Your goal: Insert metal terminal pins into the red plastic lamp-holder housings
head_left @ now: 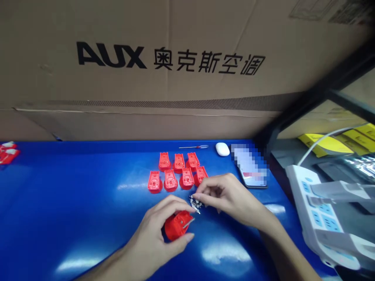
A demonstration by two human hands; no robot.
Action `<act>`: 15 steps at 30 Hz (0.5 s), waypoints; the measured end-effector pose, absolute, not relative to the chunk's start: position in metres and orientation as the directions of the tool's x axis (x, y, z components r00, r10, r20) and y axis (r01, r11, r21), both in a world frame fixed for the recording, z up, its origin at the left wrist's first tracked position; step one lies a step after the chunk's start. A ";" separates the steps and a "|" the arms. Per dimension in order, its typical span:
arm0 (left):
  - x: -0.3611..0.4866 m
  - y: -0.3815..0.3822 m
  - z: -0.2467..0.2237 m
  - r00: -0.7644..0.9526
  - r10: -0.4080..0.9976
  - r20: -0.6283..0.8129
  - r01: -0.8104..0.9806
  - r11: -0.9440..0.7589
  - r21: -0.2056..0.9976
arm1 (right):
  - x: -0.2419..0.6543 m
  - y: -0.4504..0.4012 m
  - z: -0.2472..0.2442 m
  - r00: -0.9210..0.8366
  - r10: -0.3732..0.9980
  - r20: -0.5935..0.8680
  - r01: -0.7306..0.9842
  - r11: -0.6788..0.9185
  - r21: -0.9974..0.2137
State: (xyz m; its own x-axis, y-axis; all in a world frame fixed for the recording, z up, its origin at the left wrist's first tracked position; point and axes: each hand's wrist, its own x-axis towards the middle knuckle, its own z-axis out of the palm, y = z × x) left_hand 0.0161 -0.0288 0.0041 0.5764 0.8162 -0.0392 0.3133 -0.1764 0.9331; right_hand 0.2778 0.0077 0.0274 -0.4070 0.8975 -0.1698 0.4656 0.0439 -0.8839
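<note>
My left hand [164, 230] is wrapped round a red plastic housing [175, 228], thumb on the near side and fingers over the top. A thin metal piece [189, 223] sticks out at the housing's right side. Just beyond it lies a small heap of white-and-metal parts [195, 203] on the blue table. My right hand [221, 193] is at this heap with thumb and forefinger pinched together; what is between the fingertips is too small to make out. Several similar red housings [170, 180] stand in two rows behind the hands, the rightmost partly hidden by my right hand.
A small screwdriver [195, 147], a white rounded case [222, 149] and a phone [250, 168] lie along the back of the blue table [88, 195]. At right is a power strip [319, 214] with plugs. A big cardboard box [175, 89] walls off the back. Red-and-white items [8, 152] sit far left.
</note>
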 end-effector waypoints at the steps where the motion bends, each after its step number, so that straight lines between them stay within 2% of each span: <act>1: 0.016 -0.029 0.002 0.559 0.828 -0.038 0.332 -0.181 0.926 | 0.278 0.008 0.026 -0.414 0.896 -0.164 0.488 0.066 -0.870; 4: 0.016 -0.031 -0.006 0.497 0.865 -0.066 0.384 -0.152 0.911 | 0.280 0.009 0.021 -0.424 0.896 -0.133 0.555 0.141 -0.820; 7: 0.015 -0.032 -0.012 0.470 0.879 -0.085 0.362 -0.104 0.926 | 0.284 0.012 0.017 -0.431 0.896 -0.109 0.572 0.179 -0.800; 11: 0.014 -0.029 -0.015 0.495 0.865 -0.086 0.305 -0.081 0.949 | 0.287 0.013 0.014 -0.444 0.888 -0.122 0.590 0.187 -0.786; 15: 0.014 -0.025 -0.010 0.509 0.855 -0.097 0.348 -0.101 0.932 | 0.287 0.013 0.014 -0.453 0.880 -0.139 0.582 0.174 -0.795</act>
State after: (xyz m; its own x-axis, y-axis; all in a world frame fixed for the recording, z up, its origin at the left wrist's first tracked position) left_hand 0.0141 -0.0254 -0.0101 0.5086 0.8555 -0.0974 0.3477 -0.1006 0.9322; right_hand 0.2868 0.0127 0.0136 -0.4534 0.8804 -0.1389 0.5815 0.1740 -0.7947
